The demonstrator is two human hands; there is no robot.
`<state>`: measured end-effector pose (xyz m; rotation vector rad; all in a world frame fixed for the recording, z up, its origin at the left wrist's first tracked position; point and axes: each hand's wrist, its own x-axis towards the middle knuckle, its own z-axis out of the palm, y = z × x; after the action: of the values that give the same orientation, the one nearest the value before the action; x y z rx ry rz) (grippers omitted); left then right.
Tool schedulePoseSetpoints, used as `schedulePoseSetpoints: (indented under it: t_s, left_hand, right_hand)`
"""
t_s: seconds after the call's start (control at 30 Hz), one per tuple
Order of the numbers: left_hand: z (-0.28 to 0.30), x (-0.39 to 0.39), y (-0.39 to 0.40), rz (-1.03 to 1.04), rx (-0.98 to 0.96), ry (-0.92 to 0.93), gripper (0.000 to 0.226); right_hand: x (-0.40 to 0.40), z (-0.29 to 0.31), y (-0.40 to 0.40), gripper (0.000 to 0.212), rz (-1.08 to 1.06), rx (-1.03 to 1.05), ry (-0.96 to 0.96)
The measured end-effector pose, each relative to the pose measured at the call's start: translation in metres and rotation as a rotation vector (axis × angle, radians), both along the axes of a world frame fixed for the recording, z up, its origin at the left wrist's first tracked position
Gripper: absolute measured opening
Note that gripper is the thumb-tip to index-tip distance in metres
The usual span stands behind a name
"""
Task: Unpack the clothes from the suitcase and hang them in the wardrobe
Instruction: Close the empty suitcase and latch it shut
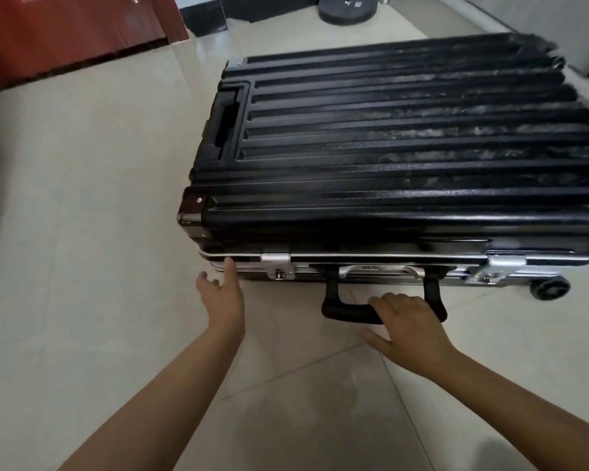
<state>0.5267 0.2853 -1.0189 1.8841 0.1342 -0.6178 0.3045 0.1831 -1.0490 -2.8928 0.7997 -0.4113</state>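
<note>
Two bare forearms enter the head view from the bottom edge and reach forward over the tiled floor [82, 232]. Left hand [222, 294]: fingers extended and loosely spread, holding nothing, with one fingertip touching the silver frame rail at the near left corner of the suitcase [388, 147]. Right hand [410, 329]: palm down, fingers curled over the black side carry handle [351, 309], thumb spread out to the left on the near side of the grip bar. Suitcase position: lying flat on the floor, closed, ribbed black shell facing up. Its long axis runs left to right across the view (tilted slightly, with the right end farther from the camera), and the shell ribs run parallel to that axis. The recessed pull-handle end points left; the wheel end points right, with one black wheel [549, 287] visible at the lower right corner. The near long side carries two silver latches, a left latch [276, 265] just beside the left hand and a right latch [504, 266] near the wheel, with a combination lock plate [371, 267] between them, above the carry handle. Beyond the suitcase, a red-brown wooden door [65, 25] stands at upper left and a dark round base [347, 10] rests on the floor at top centre.
</note>
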Motion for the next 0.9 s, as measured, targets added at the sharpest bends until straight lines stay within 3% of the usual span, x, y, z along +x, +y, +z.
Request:
schedulePoseSetpoints:
  t_s: [0.07, 0.13, 0.17, 0.23, 0.3, 0.33, 0.4, 0.53, 0.73, 0.9]
  left_hand:
    - [-0.01, -0.005, -0.005, 0.062, -0.076, 0.182, 0.064]
    - [-0.013, -0.002, -0.013, 0.103, -0.084, 0.058, 0.059]
    - [-0.012, 0.003, -0.016, 0.114, -0.083, -0.045, 0.055]
    - [-0.007, 0.015, -0.02, 0.13, -0.098, -0.175, 0.047]
    - [-0.007, 0.026, -0.022, 0.129, -0.117, -0.186, 0.048]
    - [-0.007, 0.029, -0.024, 0.136, -0.13, -0.164, 0.049]
    - [-0.009, 0.029, -0.025, 0.142, -0.131, -0.15, 0.051]
    - [-0.016, 0.029, -0.022, 0.099, -0.086, -0.209, 0.052]
    - [-0.027, 0.038, -0.01, -0.038, -0.062, -0.262, 0.048]
    - [-0.032, 0.042, -0.013, -0.136, -0.008, -0.41, 0.04]
  right_hand:
    - [-0.007, -0.005, -0.001, 0.059, -0.068, 0.067, -0.153]
    - [-0.013, 0.003, -0.005, 0.035, -0.278, 0.113, -0.347]
    - [-0.014, 0.011, -0.008, 0.034, -0.455, 0.226, -0.433]
    - [-0.015, 0.027, -0.016, 0.037, -0.842, 0.675, -0.621]
    - [-0.01, 0.038, -0.024, 0.016, -1.043, 1.305, -0.796]
    - [-0.006, 0.042, -0.029, 0.003, -1.066, 1.459, -0.818]
    - [0.0, 0.046, -0.039, 0.016, -1.073, 1.587, -0.842]
    - [0.0, 0.052, -0.05, 0.014, -0.963, 1.645, -0.738]
    - [-0.003, 0.03, -0.05, 0.011, -0.829, 1.374, -0.524]
    - [0.01, 0.026, -0.061, 0.023, -0.742, 1.191, -0.334]
